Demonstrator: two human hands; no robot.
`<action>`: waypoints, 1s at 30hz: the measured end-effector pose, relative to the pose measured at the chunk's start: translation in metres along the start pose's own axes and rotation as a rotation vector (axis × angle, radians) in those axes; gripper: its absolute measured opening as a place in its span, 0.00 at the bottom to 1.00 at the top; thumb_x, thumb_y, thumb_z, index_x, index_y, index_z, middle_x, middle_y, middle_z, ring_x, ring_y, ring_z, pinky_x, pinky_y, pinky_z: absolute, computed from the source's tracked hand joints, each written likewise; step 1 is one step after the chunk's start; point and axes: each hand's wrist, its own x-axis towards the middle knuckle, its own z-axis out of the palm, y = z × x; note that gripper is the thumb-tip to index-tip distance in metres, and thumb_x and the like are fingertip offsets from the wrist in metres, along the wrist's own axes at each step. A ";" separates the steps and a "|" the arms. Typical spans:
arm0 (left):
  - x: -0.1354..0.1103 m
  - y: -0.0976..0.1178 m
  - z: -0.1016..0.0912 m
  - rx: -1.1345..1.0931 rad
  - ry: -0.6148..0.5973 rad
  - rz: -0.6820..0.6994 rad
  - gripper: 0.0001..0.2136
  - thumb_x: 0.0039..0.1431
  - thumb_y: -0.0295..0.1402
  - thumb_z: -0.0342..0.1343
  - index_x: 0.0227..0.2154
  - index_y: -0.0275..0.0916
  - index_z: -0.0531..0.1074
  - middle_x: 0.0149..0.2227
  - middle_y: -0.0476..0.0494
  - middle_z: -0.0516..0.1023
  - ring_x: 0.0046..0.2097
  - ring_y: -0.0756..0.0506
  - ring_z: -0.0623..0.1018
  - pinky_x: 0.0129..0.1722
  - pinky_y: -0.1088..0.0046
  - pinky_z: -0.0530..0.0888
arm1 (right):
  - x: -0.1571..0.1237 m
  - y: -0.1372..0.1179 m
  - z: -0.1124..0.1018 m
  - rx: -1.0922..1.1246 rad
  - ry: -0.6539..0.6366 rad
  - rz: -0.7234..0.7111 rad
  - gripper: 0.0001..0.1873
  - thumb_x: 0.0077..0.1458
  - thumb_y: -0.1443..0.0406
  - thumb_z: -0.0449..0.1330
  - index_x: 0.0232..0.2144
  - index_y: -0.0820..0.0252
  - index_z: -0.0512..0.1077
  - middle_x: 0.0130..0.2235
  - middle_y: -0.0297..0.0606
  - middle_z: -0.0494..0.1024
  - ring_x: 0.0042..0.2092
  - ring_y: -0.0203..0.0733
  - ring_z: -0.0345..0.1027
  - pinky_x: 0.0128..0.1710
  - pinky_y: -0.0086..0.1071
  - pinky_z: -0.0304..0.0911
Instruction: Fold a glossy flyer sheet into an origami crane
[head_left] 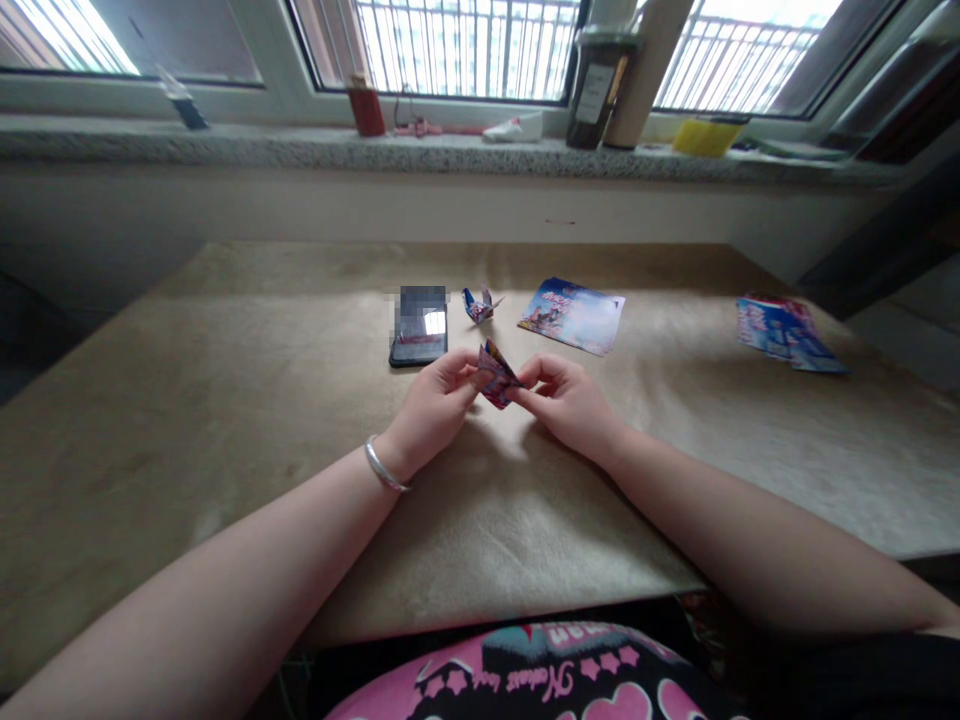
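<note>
A small folded piece of patterned paper (496, 378) is held between my two hands, just above the table. My left hand (439, 400), with a silver bangle at the wrist, pinches its left side between thumb and fingers. On the right edge, the thumb and fingers of my right hand (568, 405) are closed in a pinch. Just beyond the hands stands a folded paper crane (480, 305) in blue, red and white. A dark smartphone (420, 328) lies left of the crane, close to my left fingers.
A stack of printed paper sheets (574, 315) lies beyond my right hand, and more printed sheets (787, 332) are fanned at the table's right. Along the stone windowsill (285, 150) stand a red container (366, 108), a dark jar (596, 90) and a yellow item (705, 137).
</note>
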 end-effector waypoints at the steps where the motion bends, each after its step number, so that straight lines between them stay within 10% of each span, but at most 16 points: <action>1: 0.000 0.000 0.000 -0.002 -0.001 0.013 0.10 0.53 0.39 0.60 0.28 0.36 0.70 0.27 0.49 0.75 0.30 0.50 0.75 0.31 0.77 0.72 | 0.000 0.000 0.000 -0.017 0.019 -0.018 0.11 0.48 0.59 0.63 0.24 0.59 0.68 0.27 0.33 0.72 0.28 0.34 0.65 0.24 0.27 0.59; 30: 0.001 -0.006 -0.005 0.063 -0.010 0.118 0.10 0.55 0.39 0.59 0.32 0.36 0.74 0.32 0.45 0.77 0.36 0.48 0.76 0.40 0.73 0.72 | -0.005 -0.008 -0.007 -0.187 0.169 -0.344 0.03 0.50 0.67 0.62 0.26 0.57 0.70 0.31 0.35 0.78 0.35 0.37 0.72 0.31 0.30 0.66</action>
